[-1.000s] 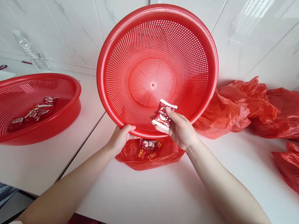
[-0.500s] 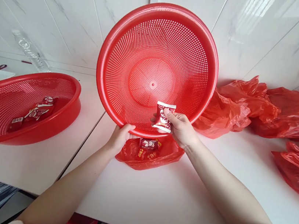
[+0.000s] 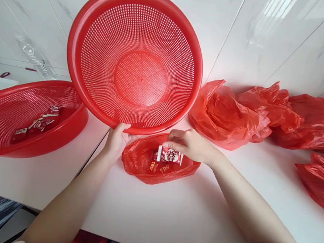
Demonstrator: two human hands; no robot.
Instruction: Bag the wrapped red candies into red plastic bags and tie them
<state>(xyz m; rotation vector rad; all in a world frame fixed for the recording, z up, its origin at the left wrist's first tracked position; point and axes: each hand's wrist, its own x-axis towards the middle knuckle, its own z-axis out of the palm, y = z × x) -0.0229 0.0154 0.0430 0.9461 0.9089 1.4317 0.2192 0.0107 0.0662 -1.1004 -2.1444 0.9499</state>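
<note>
My right hand pinches a red-and-white packet at the mouth of the red bag, long axis left to right, printed face toward me; white characters not legible. Bagged packets show yellow characters. My left hand clasps the red basket, its mouth facing me.

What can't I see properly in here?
All in the head view:
- Left hand: some fingers are hidden behind the rim of the raised red colander.
- Open red plastic bag: the right hand and its snack packet cover some of what's inside.
- Snack packet: its smallest print is too small to read.
- Left red colander: cut off by the left edge.
- Far-right red plastic bag: cut off by the right edge.
</note>
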